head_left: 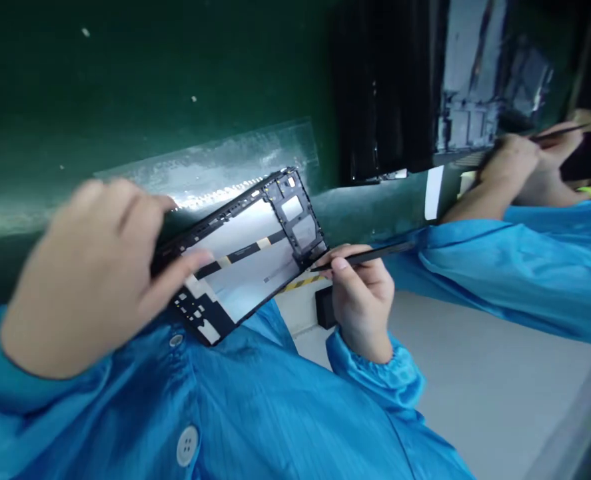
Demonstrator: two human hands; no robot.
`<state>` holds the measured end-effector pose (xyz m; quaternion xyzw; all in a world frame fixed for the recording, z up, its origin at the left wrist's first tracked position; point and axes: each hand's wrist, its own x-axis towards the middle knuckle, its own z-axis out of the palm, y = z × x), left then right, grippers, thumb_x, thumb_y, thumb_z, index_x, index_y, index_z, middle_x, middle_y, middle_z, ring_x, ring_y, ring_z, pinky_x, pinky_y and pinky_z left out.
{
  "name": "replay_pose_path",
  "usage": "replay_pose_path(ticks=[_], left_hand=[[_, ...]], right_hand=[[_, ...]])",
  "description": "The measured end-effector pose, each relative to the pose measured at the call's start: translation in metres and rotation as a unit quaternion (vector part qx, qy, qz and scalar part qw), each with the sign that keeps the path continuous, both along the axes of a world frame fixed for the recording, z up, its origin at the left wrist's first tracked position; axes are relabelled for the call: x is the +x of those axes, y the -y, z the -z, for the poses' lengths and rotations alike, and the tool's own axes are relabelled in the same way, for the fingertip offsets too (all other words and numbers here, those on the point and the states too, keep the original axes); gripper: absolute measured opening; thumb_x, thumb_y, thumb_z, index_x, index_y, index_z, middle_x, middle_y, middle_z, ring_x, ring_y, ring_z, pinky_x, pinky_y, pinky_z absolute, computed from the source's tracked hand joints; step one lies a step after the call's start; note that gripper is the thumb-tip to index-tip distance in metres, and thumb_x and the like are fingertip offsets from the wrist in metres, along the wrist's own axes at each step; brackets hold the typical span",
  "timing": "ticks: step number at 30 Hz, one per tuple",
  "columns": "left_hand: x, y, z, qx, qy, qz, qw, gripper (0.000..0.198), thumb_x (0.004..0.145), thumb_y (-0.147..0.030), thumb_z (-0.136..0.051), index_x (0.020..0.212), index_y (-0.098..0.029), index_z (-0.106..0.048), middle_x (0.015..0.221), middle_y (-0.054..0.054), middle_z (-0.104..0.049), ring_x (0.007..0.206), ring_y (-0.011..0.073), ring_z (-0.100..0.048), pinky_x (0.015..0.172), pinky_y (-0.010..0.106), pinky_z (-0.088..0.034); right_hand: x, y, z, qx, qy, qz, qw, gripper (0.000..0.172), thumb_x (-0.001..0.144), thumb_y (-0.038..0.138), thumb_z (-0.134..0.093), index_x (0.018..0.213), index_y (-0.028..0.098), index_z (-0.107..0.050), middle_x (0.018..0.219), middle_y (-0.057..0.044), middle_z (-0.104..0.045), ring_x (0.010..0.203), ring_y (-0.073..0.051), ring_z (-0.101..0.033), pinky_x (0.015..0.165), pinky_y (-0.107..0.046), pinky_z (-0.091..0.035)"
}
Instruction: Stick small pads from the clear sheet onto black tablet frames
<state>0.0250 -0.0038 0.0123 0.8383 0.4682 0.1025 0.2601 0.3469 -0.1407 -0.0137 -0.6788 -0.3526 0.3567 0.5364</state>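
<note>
My left hand [90, 273] is closed on the left end of a phone middle frame [300, 233], thumb on its face and fingers behind the far edge. The frame is thin and black, with cut-outs, a silvery inner panel and a dark strip across it. It is tilted above the table's near edge, in front of my blue smock. In my right hand [362, 293] is a pair of slim black tweezers [380, 253], pinched between thumb and fingers. Their tip points at the frame's lower right corner; whether it touches cannot be made out. My right fingertips are against that corner.
The dark green table [215, 60] bears a clear plastic strip [255, 150]. Black trays or sheets [390, 93] and grey frame-like parts [468, 120] lie at the back right. At right, a co-worker's hands [530, 160] and blue sleeves [515, 273] reach over the table.
</note>
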Motion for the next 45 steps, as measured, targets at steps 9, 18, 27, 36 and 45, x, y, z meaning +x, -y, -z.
replay_pose_path(ticks=[9, 18, 27, 36, 45], left_hand=[[0.021, 0.035, 0.019, 0.076, -0.086, 0.064, 0.991, 0.101, 0.099, -0.084, -0.036, 0.157, -0.003, -0.054, 0.128, 0.029, -0.059, 0.114, 0.0484, -0.058, 0.097, 0.069, -0.057], [0.018, 0.033, 0.015, 0.01, -0.071, 0.045, 0.996, 0.104, 0.095, -0.088, -0.039, 0.161, -0.009, -0.052, 0.133, 0.028, -0.055, 0.126, 0.0556, -0.054, 0.108, 0.081, -0.05], [0.02, 0.035, 0.022, -0.038, -0.016, 0.022, 0.999, 0.095, 0.096, -0.084, -0.054, 0.163, -0.016, -0.049, 0.148, 0.023, -0.058, 0.14, 0.0515, -0.05, 0.123, 0.078, -0.042], [0.026, 0.059, -0.009, 0.058, 0.155, -0.053, 0.985, 0.064, 0.108, -0.056, -0.058, 0.161, -0.023, -0.043, 0.15, 0.015, -0.062, 0.136, 0.0268, -0.063, 0.109, 0.04, -0.061], [-0.027, 0.05, -0.012, 0.133, 0.251, -0.228, 0.931, 0.051, 0.108, -0.029, -0.062, 0.157, -0.031, -0.046, 0.15, 0.011, -0.058, 0.134, 0.0199, -0.061, 0.106, 0.032, -0.057]], right_hand=[[0.004, 0.01, 0.029, 0.083, 0.09, -0.041, 0.992, 0.004, 0.105, 0.027, -0.074, 0.109, 0.028, -0.072, 0.099, -0.001, -0.072, 0.094, -0.016, -0.075, 0.083, -0.032, -0.064], [0.001, 0.01, 0.027, 0.114, 0.161, -0.068, 0.978, 0.014, 0.106, 0.016, -0.067, 0.113, 0.028, -0.07, 0.098, -0.001, -0.072, 0.095, -0.017, -0.074, 0.084, -0.034, -0.063], [-0.002, 0.043, 0.03, -0.009, 0.129, -0.004, 0.992, 0.011, 0.092, 0.029, -0.066, 0.086, 0.025, -0.074, 0.094, -0.005, -0.074, 0.093, -0.024, -0.074, 0.087, -0.044, -0.063], [-0.06, 0.004, 0.004, -0.014, -0.035, 0.023, 0.999, 0.045, 0.096, 0.043, -0.075, 0.138, 0.029, -0.063, 0.125, -0.006, -0.083, 0.105, -0.026, -0.081, 0.082, -0.037, -0.066], [-0.145, -0.35, -0.037, -0.013, -0.179, -0.182, 0.967, 0.037, 0.095, 0.052, -0.081, 0.11, 0.019, -0.073, 0.105, -0.005, -0.079, 0.093, -0.021, -0.075, 0.082, -0.035, -0.064]])
